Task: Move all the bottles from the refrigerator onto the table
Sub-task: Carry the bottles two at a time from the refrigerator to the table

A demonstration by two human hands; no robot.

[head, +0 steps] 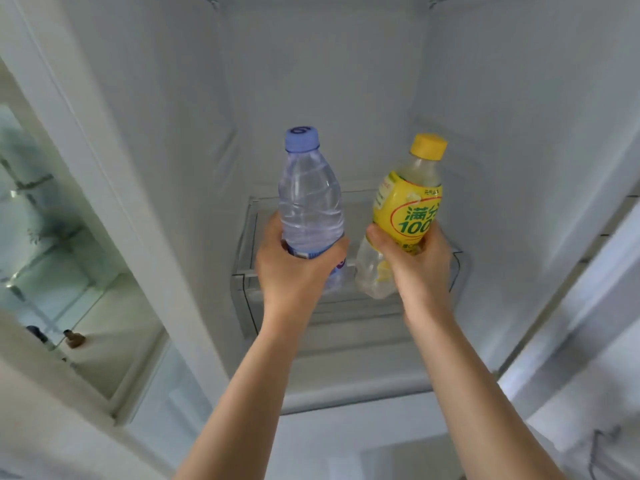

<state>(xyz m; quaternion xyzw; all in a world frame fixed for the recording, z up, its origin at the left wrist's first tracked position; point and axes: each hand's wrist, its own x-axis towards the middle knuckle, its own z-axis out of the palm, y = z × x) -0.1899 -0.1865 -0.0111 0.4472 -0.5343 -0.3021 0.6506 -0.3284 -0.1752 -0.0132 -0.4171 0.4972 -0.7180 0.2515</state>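
Both arms reach into the white refrigerator. My left hand grips the lower part of a clear water bottle with a pale blue cap, held upright. My right hand is wrapped around a lemon drink bottle with a yellow cap and yellow label, tilted slightly to the right. Both bottles are held above a clear glass shelf inside the compartment. My fingers hide the bottles' lower labels.
The fridge's left wall and frame stand close beside my left arm. The door edge and its shelf rails lie at the right. Through the gap at left, a glass surface with a small brown bottle shows.
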